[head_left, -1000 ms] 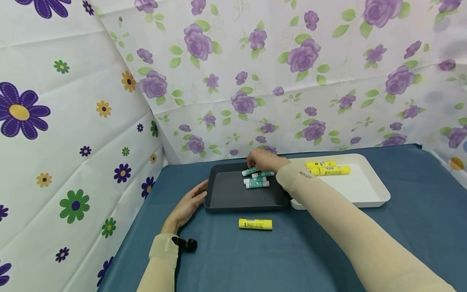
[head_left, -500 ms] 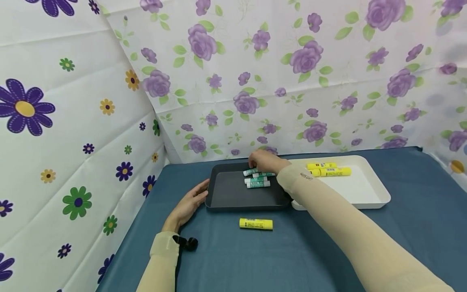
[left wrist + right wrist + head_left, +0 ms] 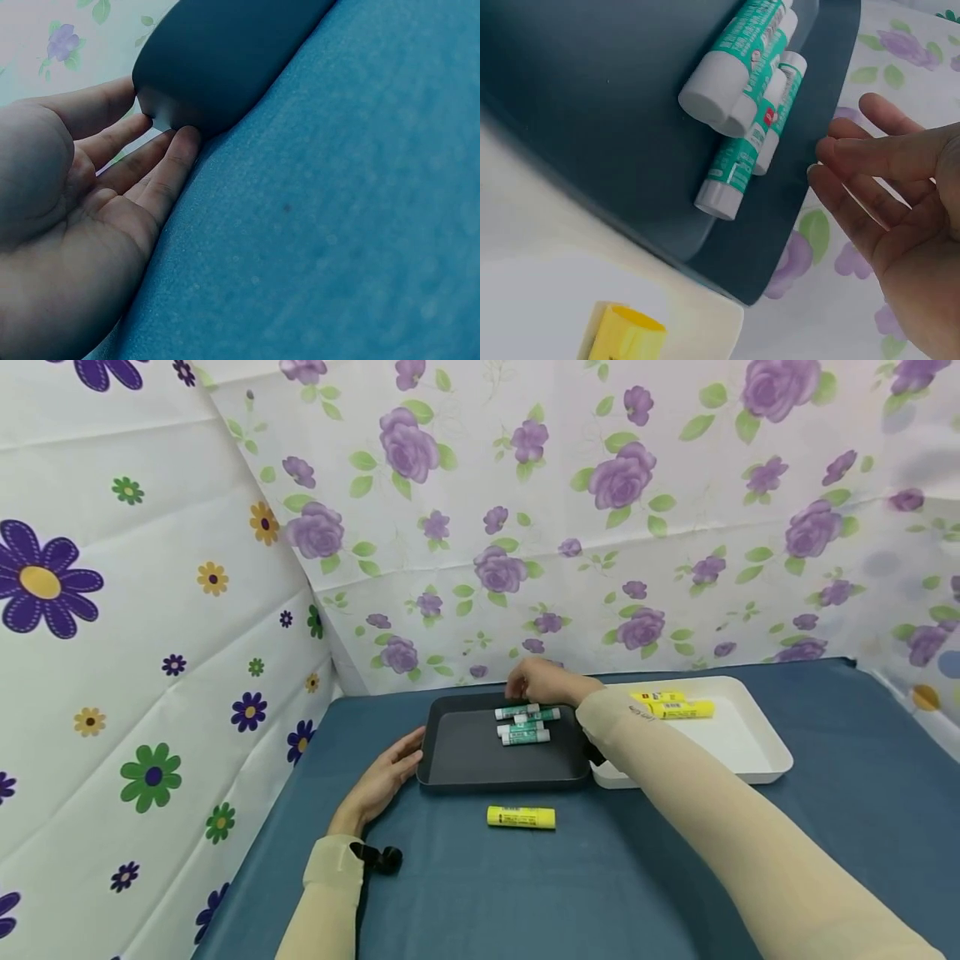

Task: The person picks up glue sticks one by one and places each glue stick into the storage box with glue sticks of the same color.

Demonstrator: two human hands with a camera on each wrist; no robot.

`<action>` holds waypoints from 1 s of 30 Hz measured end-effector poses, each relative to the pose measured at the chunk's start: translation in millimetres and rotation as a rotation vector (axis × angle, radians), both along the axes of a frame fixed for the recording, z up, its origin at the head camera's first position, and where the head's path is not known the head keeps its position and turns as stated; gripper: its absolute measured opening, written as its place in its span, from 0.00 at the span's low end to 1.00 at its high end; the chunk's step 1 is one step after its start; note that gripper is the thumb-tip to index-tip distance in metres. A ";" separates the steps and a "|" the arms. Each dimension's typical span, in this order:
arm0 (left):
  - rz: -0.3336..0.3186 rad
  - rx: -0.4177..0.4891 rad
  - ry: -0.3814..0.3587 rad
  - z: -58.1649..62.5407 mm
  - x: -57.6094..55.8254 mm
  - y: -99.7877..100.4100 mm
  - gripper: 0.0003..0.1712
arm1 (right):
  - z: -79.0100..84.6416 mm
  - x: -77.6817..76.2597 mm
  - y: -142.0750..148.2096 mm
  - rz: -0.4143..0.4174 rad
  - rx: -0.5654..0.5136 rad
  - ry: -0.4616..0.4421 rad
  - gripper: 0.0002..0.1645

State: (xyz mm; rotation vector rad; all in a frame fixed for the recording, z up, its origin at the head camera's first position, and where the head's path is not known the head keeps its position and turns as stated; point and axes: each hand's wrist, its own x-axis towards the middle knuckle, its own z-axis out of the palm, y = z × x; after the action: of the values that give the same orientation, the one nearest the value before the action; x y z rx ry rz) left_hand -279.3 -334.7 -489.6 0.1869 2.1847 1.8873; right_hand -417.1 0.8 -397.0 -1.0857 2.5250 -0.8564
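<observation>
Several green-and-white glue sticks (image 3: 526, 737) lie close together in the dark grey tray (image 3: 465, 760), towards its far right part. Just beyond them, at the tray's far rim, is my right hand (image 3: 546, 682). Seen in the right wrist view, the right hand (image 3: 900, 187) has loosely bent fingers and holds nothing; the glue sticks (image 3: 739, 161) lie apart from it. My left hand (image 3: 378, 783) touches the tray's left end with extended fingers. In the left wrist view its fingertips (image 3: 187, 137) rest against the tray's outer wall (image 3: 217, 67).
A yellow glue stick (image 3: 521, 817) lies on the blue cloth (image 3: 465, 893) in front of the grey tray. To the right, a white tray (image 3: 738, 752) holds yellow glue sticks (image 3: 682, 710), partly hidden by my right sleeve. Flowered sheets (image 3: 450, 527) hang behind and at the left.
My right hand has come slightly away from the farthest green glue stick, which its fingers partly covered before and which now shows whole. The left hand stays at the tray.
</observation>
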 end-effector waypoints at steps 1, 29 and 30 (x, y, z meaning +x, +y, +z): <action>0.000 -0.001 -0.001 -0.1 -0.3 0.2 0.34 | 0.8 0.2 1.4 0.003 -0.003 -0.002 0.33; -0.001 -0.008 0.004 0.3 0.4 3.1 0.34 | 31.4 62.9 54.6 0.097 -0.166 -0.114 0.15; 0.001 -0.004 0.004 0.6 0.7 3.4 0.34 | 32.7 66.2 56.3 0.094 -0.167 -0.119 0.16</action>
State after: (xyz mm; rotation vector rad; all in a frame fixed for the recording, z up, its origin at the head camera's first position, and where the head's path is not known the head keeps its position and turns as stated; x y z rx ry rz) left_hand -278.6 -331.3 -489.0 0.1891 2.1914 1.8839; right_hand -350.9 57.1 -364.3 -1.1559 2.3207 -1.0877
